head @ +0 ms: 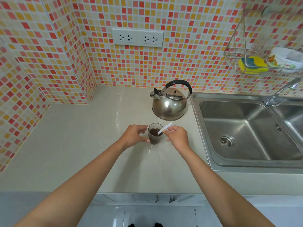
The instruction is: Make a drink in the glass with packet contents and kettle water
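A small clear glass (155,135) stands on the pale counter (82,145), filled with a dark brown drink. My left hand (134,135) curls around the glass's left side, thumb and fingertips touching it. My right hand (177,136) pinches a thin white stick-shaped packet (165,127) whose lower end dips into the drink. Behind the glass sits a steel kettle (169,103) with a black handle, lid on, spout pointing left.
A stainless sink (246,128) with a tap (282,92) lies to the right of the kettle. A wire rack (246,63) on the tiled wall holds a sponge and a bowl. Two double sockets (137,37) sit on the wall above.
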Motion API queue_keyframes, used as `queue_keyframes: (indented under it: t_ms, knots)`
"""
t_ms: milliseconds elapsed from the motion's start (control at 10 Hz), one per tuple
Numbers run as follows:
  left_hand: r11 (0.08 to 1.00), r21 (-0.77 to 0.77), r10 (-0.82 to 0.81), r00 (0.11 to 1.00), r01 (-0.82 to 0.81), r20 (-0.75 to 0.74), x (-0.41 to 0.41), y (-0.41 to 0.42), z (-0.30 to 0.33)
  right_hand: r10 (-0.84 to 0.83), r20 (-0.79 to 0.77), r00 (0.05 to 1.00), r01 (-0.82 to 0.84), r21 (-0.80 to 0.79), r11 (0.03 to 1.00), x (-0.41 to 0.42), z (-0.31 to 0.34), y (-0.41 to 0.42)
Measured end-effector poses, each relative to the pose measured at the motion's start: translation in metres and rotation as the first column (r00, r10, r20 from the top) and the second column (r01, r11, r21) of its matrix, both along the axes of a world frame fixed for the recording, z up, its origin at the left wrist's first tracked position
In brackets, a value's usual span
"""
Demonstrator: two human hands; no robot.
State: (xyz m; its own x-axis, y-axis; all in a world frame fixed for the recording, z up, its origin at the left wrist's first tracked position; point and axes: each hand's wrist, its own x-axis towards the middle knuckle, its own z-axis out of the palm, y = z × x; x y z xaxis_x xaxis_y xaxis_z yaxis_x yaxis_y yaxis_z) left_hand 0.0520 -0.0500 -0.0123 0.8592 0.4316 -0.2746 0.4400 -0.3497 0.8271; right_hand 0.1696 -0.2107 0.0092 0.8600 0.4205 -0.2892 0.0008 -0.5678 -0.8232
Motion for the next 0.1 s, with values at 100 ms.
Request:
queue_keyframes:
  t_ms: [100]
  knots:
    - [0.997, 0.068, 0.046, 0.999, -0.045, -0.013, -0.0067, 0.0024, 0.0080, 0.017, 0.080, 0.997, -0.012, -0.062, 0.998, 0.0006, 0.0032, -0.0087]
